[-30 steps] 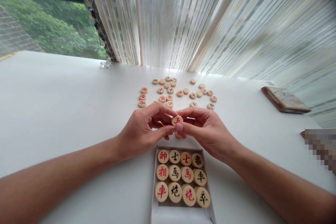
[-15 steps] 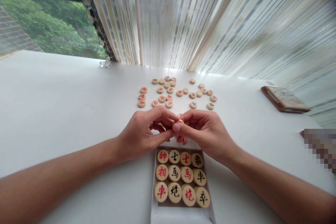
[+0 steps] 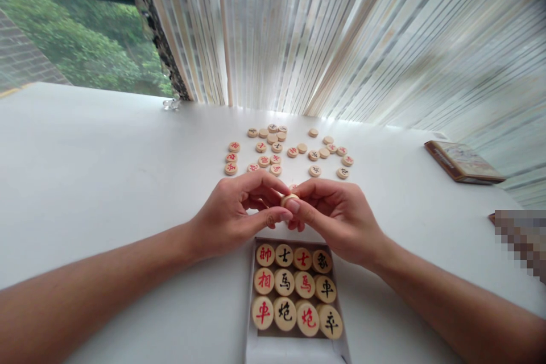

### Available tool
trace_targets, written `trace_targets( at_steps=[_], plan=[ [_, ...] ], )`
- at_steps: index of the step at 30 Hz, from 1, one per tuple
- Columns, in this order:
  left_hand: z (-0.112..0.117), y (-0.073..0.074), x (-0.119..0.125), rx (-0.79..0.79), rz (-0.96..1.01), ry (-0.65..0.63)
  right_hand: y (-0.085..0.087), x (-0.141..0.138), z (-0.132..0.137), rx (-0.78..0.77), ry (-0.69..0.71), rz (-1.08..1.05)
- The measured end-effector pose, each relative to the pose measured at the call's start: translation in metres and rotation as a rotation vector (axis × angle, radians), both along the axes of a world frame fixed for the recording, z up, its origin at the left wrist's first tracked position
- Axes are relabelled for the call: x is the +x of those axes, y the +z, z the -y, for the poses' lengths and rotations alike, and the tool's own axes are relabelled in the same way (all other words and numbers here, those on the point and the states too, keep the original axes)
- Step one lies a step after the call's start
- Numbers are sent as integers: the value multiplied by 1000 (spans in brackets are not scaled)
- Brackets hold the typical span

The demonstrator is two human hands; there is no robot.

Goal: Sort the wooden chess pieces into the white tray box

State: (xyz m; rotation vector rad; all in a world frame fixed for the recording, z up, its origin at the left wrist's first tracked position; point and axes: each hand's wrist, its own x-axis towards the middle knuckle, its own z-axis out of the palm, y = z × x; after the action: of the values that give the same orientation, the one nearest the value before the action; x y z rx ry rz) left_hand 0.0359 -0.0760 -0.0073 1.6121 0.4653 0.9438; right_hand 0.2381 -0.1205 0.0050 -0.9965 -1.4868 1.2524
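A round wooden Chinese chess piece [image 3: 289, 199] is pinched between my two hands, just above the far end of the box. My left hand [image 3: 232, 210] curls in from the left, its thumb and forefinger at the piece. From the other side my right hand [image 3: 345, 216] grips it, thumb laid over its face, so the character is hidden. Below the hands, a white open box [image 3: 251, 318] holds rows of pieces lettered in red and black, such as a red-lettered piece [image 3: 263, 313] at the near left corner.
Beyond my hands, several loose pieces lie scattered on the white table [image 3: 128, 182], some blank side up, including a red-lettered piece [image 3: 231, 169] at the left. A brown-edged flat box [image 3: 464, 160] rests at the right. Curtains [image 3: 290, 28] hang behind the table.
The piece has turned slightly between my fingers, and more of its pale surface shows. My left thumb has slid a little right and down. The box and loose pieces stay put.
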Motion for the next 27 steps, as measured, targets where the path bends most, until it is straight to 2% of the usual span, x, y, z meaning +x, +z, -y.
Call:
trace_targets(
  at_steps=[9, 14, 22, 27],
  plan=[
    [-1, 1, -2, 26, 9, 39, -6, 6, 2, 202, 33, 130],
    [1, 1, -2, 76, -23, 89, -8, 5, 1, 241, 35, 154],
    [0, -4, -4, 100, -43, 141, -13, 4, -1, 340, -125, 188],
    [-1, -4, -3, 84, -43, 116, -10, 5, -1, 514, -123, 273]
  ],
)
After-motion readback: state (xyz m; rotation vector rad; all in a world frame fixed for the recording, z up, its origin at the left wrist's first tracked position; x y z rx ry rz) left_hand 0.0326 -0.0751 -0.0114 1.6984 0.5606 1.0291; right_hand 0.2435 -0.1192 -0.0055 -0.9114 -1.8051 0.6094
